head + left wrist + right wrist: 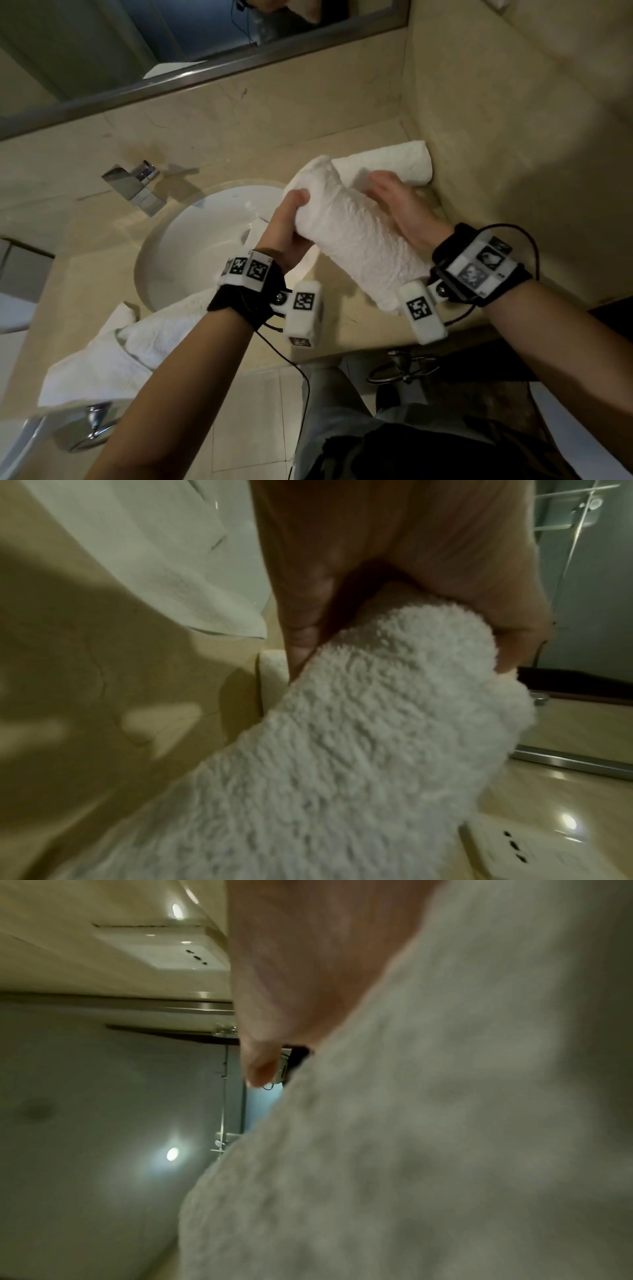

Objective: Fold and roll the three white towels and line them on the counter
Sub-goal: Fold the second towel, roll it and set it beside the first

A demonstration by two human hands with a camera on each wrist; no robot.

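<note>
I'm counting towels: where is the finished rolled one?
In the head view, the finished rolled towel lies on the counter in the far right corner, just beyond the right hand.

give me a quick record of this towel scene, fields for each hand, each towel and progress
left hand: grips the held roll near its far end
right hand: cups the same roll from the other side
held roll: rolled up, held over the counter beside the sink
finished roll: lies on the counter in the back right corner
loose towel: unrolled, draped at the counter's front left edge
progress: one placed, one in hand, one not yet rolled
</note>
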